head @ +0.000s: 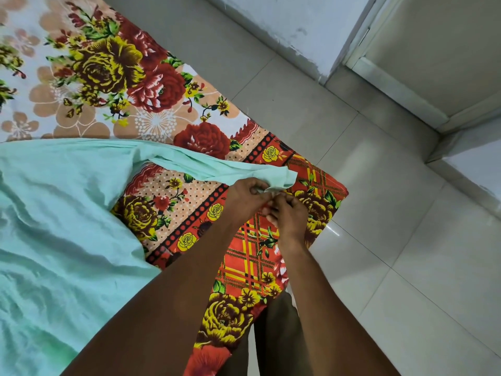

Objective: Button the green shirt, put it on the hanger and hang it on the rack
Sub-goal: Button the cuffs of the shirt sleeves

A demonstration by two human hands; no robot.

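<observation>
We stood on a floor (366, 164) of pale glossy tiles, with a scuffed white wall (273, 25) and a door frame (393, 85) at the far side. A bed covered by a flowered sheet (113, 77) in red, yellow and peach filled the left half of our view, its near corner pointing out toward the tiles.

The green shirt (59, 218) lay spread and creased over the left part of the bed, running off the left edge of our view. One sleeve (211, 164) stretched away from its body across the sheet toward the bed's corner, lifted slightly off the cloth along its length.

Our two bare forearms reached in from the bottom and met at the end of that sleeve. The cuff (282, 179) stuck out just beyond our fingers, close to the bed's corner and over the plaid border of the sheet. Our left hand (246, 196) had its fingers curled, pinching the cuff from the near side. Our right hand (290, 213) was touching the left, fingertips bunched on the same bit of cuff. We could not make out a button between them.
</observation>
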